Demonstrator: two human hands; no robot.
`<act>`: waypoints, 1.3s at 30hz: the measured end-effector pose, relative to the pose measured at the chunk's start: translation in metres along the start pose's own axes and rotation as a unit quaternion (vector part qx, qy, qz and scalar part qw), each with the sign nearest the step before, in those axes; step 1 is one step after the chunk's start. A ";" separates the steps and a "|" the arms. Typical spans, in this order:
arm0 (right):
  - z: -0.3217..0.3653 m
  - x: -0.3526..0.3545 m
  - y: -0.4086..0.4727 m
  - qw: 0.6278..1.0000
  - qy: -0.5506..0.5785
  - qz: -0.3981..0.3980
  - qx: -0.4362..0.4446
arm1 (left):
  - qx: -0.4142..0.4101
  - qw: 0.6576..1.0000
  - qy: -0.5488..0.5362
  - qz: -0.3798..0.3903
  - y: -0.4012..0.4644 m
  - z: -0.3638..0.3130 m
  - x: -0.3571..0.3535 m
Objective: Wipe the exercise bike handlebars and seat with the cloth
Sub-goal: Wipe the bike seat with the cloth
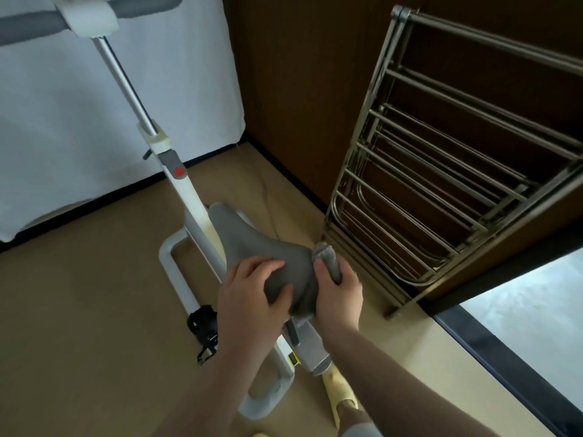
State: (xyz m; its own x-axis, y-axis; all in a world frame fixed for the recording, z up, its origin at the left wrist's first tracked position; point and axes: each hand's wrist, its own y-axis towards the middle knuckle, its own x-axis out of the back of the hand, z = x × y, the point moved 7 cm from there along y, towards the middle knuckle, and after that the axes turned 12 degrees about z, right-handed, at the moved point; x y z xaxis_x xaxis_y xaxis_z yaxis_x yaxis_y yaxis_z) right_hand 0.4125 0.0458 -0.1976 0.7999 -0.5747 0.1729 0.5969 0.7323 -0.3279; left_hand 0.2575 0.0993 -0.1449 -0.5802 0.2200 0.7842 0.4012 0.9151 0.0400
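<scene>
The left hand (252, 290) clamps the near left edge of the seat (252, 241), while the right hand (339, 293) grips the cloth (329, 258) against its right edge.

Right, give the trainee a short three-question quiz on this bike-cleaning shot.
1. True or false: the cloth is in the left hand.
2. Which part of the bike is being handled: A) the handlebars, B) the seat, C) the pedal?
3. Fill in: the folded metal drying rack leans against the dark wooden wall on the person's ____ side.

Key
1. False. The right hand presses the cloth against the right edge of the seat; the left hand grips the rear of the seat bare.
2. B. Both hands are on the seat; the handlebars are far off at the top left.
3. Right.
</scene>
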 end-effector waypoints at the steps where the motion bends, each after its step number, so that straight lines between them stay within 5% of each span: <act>1: 0.003 0.002 0.011 1.000 -0.001 0.024 -0.011 | 0.004 1.000 -0.002 -0.001 0.002 0.000 0.001; 3: 0.006 0.003 0.015 0.997 -0.037 0.061 0.004 | 0.018 1.000 0.001 -0.004 0.006 0.000 0.001; 7: 0.029 0.001 0.004 0.952 -0.222 0.108 0.182 | 0.053 0.998 0.006 -0.022 0.010 0.002 0.001; 11: 0.034 -0.002 0.041 0.947 -0.207 0.201 0.141 | 0.103 0.994 -0.012 -0.043 0.014 0.001 -0.002; 15: 0.040 -0.005 0.043 0.891 -0.266 0.301 0.213 | 0.157 0.985 -0.025 -0.059 0.017 0.002 -0.002; 19: 0.054 -0.035 0.081 0.863 -0.278 0.384 0.173 | 0.194 0.979 -0.010 -0.063 0.020 -0.001 -0.003; 23: 0.067 -0.037 0.055 0.779 -0.326 0.434 0.314 | 0.227 0.971 -0.003 -0.071 0.018 0.001 0.002; 25: 0.068 -0.051 0.074 0.774 -0.320 0.468 0.283 | 0.254 0.965 0.000 -0.070 0.016 0.003 0.002; 28: 0.068 -0.065 0.086 0.793 -0.300 0.465 0.255 | 0.284 0.955 -0.012 -0.087 0.007 -0.002 0.000; 31: 0.074 -0.061 0.057 0.731 -0.319 0.467 0.382 | 0.301 0.946 -0.010 -0.123 -0.008 -0.006 -0.001; 35: 0.088 -0.091 0.069 0.693 -0.351 0.497 0.387 | 0.302 0.937 -0.013 -0.176 -0.020 -0.009 -0.009; 39: 0.093 -0.094 0.041 0.619 -0.368 0.478 0.504 | 0.295 0.925 -0.079 -0.226 -0.025 -0.005 -0.010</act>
State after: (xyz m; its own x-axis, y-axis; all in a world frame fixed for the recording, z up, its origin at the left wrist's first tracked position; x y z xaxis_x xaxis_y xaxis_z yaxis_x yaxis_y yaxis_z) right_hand 0.3680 0.1640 -0.1408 0.4074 0.3465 0.8450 -0.7308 0.6786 0.0740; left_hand 0.2571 0.0725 -0.1506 -0.7093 -0.2258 0.6678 -0.3370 0.9407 -0.0398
